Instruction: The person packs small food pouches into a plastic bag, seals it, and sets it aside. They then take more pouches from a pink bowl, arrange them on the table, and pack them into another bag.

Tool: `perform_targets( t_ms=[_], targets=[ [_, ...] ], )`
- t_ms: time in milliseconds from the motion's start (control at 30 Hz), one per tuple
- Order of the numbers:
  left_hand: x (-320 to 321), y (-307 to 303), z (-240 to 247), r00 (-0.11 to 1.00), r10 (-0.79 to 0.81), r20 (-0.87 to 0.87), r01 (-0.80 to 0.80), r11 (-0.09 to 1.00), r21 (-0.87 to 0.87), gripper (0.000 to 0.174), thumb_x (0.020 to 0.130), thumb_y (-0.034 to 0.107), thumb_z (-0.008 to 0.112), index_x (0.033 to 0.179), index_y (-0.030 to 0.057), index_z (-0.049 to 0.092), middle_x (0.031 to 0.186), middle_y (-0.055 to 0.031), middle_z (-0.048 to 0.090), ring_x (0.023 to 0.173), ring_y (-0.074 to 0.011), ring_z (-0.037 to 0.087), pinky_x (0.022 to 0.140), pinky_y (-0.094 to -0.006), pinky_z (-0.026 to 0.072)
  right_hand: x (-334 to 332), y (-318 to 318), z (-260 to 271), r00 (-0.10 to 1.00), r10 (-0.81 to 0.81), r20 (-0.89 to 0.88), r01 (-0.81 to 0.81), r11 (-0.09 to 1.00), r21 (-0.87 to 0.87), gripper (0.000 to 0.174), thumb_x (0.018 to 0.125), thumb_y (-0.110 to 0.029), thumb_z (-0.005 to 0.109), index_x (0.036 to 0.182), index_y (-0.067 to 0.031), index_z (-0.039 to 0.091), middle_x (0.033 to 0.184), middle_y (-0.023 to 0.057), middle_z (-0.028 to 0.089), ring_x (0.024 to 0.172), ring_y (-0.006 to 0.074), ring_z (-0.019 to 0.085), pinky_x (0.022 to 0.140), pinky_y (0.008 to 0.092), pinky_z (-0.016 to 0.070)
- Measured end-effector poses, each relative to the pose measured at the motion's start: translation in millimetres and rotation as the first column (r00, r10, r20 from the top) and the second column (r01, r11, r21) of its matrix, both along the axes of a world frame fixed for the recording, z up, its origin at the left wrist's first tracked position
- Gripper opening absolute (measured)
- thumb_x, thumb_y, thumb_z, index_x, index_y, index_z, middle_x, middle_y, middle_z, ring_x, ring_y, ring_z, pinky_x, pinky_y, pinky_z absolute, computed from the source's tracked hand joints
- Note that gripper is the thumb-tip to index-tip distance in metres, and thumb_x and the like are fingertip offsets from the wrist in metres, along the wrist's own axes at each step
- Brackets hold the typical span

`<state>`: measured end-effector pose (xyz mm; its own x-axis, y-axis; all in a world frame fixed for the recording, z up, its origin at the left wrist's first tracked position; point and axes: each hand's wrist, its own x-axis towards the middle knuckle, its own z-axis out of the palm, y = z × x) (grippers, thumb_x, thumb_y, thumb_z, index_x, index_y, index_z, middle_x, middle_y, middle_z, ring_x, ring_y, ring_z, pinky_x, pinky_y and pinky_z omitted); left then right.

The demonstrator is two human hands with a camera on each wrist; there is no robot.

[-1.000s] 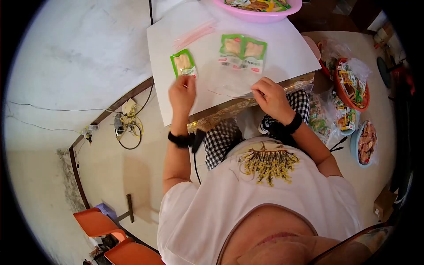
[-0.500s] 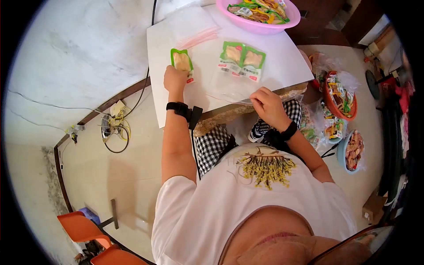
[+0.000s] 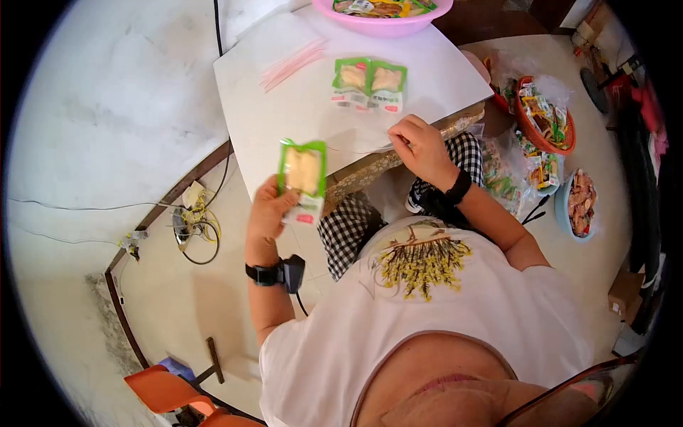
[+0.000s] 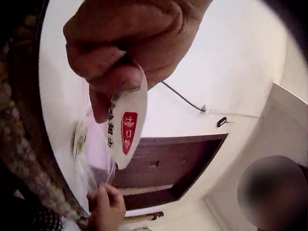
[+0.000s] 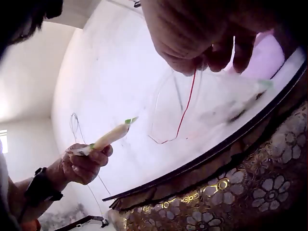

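Packet in the left hand and mouth of a clear bag in the right, at a white table.
At center left of the frame, the left hand (image 3: 269, 212) grasped a green-edged packet (image 3: 304, 174) by its white lower end, thumb over the front, before the near edge of the white table (image 3: 249, 99). Pink strips (image 3: 294, 64) lay fanned at the upper left of the tabletop. Toward the upper center, two green-edged packets (image 3: 370, 80) lay side by side at the far end of a clear bag (image 3: 359, 128), below a pink basin (image 3: 384, 24) of packets. Right of center, the right hand (image 3: 421, 148) pinched the bag's red-lined mouth, fingers curled. At the right stood an orange basket (image 3: 571, 145) and, lower, a pale blue basin (image 3: 565, 220).
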<state>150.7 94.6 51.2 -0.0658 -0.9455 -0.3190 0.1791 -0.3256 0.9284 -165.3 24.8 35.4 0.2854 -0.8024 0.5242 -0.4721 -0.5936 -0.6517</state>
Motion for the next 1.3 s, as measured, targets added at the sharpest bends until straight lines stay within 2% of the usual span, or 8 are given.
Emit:
perform_targets(
  t_ms=[33,200,300,633,833,933,1033,1300],
  targets=[
    [-7.6,3.2,-1.4,0.996,-0.060,-0.071,0.064,0.997,0.045,0.030,0.083,-0.004,0.061,0.112,-0.0033,0.056,0.097,-0.0121,0.067,0.084,-0.0181,0.066,0.075,-0.0324,0.0554,0.8,0.3,1.2,1.000,0.001,0.004,-0.001,1.000,-0.011,0.004,0.086,-0.004,0.061,0.089,-0.0023,0.061,0.083,0.0108,0.058,0.069,0.0273,0.058,0.059,0.0340,0.0457],
    [-55.1,-24.7,-1.6,0.936,-0.273,-0.223,0.314,0.932,0.179,0.026,0.086,-0.002,0.056,0.112,-0.0031,0.053,0.092,-0.0105,0.065,0.064,-0.0114,0.061,0.042,-0.0201,0.0426,1.7,1.6,0.5,0.999,0.005,-0.048,-0.009,0.996,-0.088,0.008,0.084,-0.004,0.062,0.093,-0.0033,0.063,0.086,0.0099,0.059,0.072,0.0273,0.060,0.061,0.0347,0.0476],
    [-91.9,-43.6,9.6,0.969,-0.182,-0.169,0.202,0.973,0.109,0.024,0.088,0.000,0.055,0.111,-0.0027,0.052,0.090,-0.0097,0.064,0.055,-0.0087,0.056,0.034,-0.0184,0.0310,-2.6,1.5,-2.8,0.998,0.027,-0.057,-0.032,0.995,-0.094,0.013,0.082,-0.002,0.062,0.095,-0.0046,0.064,0.087,0.0092,0.059,0.073,0.0275,0.060,0.061,0.0353,0.0481],
    [-135.6,-121.0,-3.2,0.983,-0.153,0.102,0.146,0.987,0.070,0.028,0.087,0.000,0.053,0.114,0.0043,0.056,0.088,-0.0059,0.062,0.066,-0.0118,0.057,0.044,-0.0220,0.0368,-7.1,-3.6,-7.7,0.999,0.049,-0.022,-0.052,0.988,-0.146,0.017,0.079,-0.003,0.063,0.095,-0.0063,0.065,0.087,0.0092,0.058,0.074,0.0284,0.059,0.061,0.0371,0.0485],
    [-152.7,-128.5,-41.8,0.964,0.097,-0.247,-0.096,0.995,0.015,0.048,0.091,0.003,0.054,0.136,0.0136,0.040,0.114,-0.0112,0.052,0.098,-0.0188,0.057,0.060,-0.0224,0.0428,-10.0,-3.8,-10.5,0.997,0.071,-0.001,-0.071,0.990,-0.119,0.009,0.079,-0.004,0.063,0.088,-0.0058,0.063,0.085,0.0091,0.058,0.075,0.0289,0.059,0.063,0.0379,0.0484],
    [-160.5,-102.3,-26.1,0.981,0.098,-0.165,-0.116,0.988,-0.102,0.051,0.092,0.002,0.053,0.140,0.0065,0.036,0.126,-0.0146,0.048,0.112,-0.0232,0.052,0.070,-0.0262,0.0473,-12.1,-3.9,-12.0,0.997,0.081,0.014,-0.079,0.991,-0.111,0.008,0.079,-0.005,0.064,0.088,-0.0058,0.063,0.086,0.0089,0.058,0.075,0.0288,0.059,0.063,0.0380,0.0482],
    [-165.2,-96.0,-34.2,0.983,0.074,-0.169,-0.091,0.991,-0.096,0.053,0.091,0.001,0.052,0.141,-0.0006,0.034,0.117,-0.0152,0.054,0.096,-0.0182,0.057,0.071,-0.0265,0.0467,-12.4,-3.3,-14.2,0.996,0.092,0.017,-0.090,0.990,-0.107,0.008,0.079,-0.005,0.064,0.087,-0.0056,0.063,0.086,0.0089,0.058,0.075,0.0287,0.059,0.063,0.0381,0.0481],
    [-171.4,-111.3,-25.1,0.993,-0.043,-0.108,0.025,0.986,-0.162,0.049,0.093,0.004,0.052,0.139,-0.0039,0.035,0.114,-0.0110,0.057,0.098,-0.0178,0.058,0.078,-0.0273,0.0498,-14.4,-4.7,-9.5,0.997,0.065,0.048,-0.059,0.992,-0.114,0.011,0.078,-0.004,0.064,0.089,-0.0059,0.060,0.083,0.0094,0.056,0.074,0.0301,0.059,0.062,0.0387,0.0474]
  ],
)
